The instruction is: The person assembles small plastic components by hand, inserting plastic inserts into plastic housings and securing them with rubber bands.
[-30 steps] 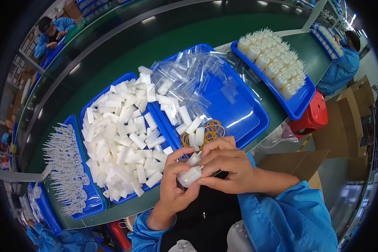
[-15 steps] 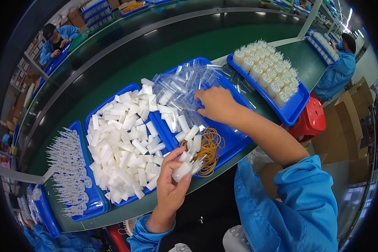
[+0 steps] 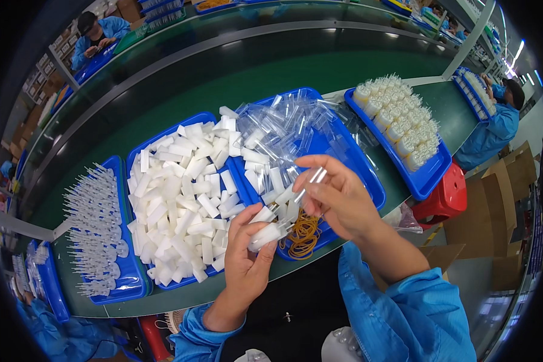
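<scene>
My left hand [image 3: 247, 265] is closed around white translucent plastic pieces [image 3: 266, 235] with clear narrow tips pointing right. Between the thumb and fingers of my right hand [image 3: 347, 199] is a short clear plastic tube [image 3: 314, 180], held just above and right of those pieces. Below my right hand lies a pile of tan rubber bands [image 3: 303, 238] in a blue tray [image 3: 374, 187]. The same tray holds a heap of clear plastic tubes [image 3: 277, 114]. White blocks [image 3: 181, 199] fill the blue tray to the left of it.
At the far left, a blue tray [image 3: 136, 277] carries rows of clear, thin-tipped parts [image 3: 96, 229]. On the right, another blue tray [image 3: 425, 187] holds banded white bundles [image 3: 398, 120]. A red stool [image 3: 443, 196] and cardboard boxes [image 3: 476, 211] stand beyond the bench. Co-workers sit nearby.
My right hand has come back from the heap toward my left hand, now with a clear tube in its fingers. The left hand keeps its hold, roughly in place.
</scene>
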### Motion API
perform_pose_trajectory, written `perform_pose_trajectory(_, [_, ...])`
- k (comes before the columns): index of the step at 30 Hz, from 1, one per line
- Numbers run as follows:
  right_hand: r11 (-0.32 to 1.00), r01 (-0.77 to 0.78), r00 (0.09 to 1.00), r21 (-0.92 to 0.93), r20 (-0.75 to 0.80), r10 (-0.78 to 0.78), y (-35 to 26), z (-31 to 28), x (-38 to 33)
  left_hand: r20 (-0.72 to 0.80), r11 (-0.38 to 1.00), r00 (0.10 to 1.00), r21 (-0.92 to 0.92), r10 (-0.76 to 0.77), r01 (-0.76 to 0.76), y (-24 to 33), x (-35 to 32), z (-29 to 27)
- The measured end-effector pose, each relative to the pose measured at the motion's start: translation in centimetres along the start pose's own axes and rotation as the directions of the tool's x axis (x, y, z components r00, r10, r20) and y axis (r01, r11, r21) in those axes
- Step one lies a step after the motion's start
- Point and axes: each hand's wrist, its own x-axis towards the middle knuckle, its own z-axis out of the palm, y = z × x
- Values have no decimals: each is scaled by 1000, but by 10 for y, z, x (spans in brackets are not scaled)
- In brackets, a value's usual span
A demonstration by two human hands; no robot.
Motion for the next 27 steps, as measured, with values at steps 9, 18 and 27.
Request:
perform_pose_trajectory(9, [998, 51, 998, 46, -33, -50, 29, 16, -17, 23, 994, 999, 100, 28, -30, 8, 2, 4])
perform_pose_trajectory(18, [996, -47, 998, 78, -26, 49, 31, 10, -23, -48, 989, 999, 146, 26, -19, 2, 2, 8])
perform_pose_trajectory(27, [995, -3, 999, 101, -43, 7, 40, 9, -21, -52, 972, 994, 218, 96, -83, -3, 5, 7])
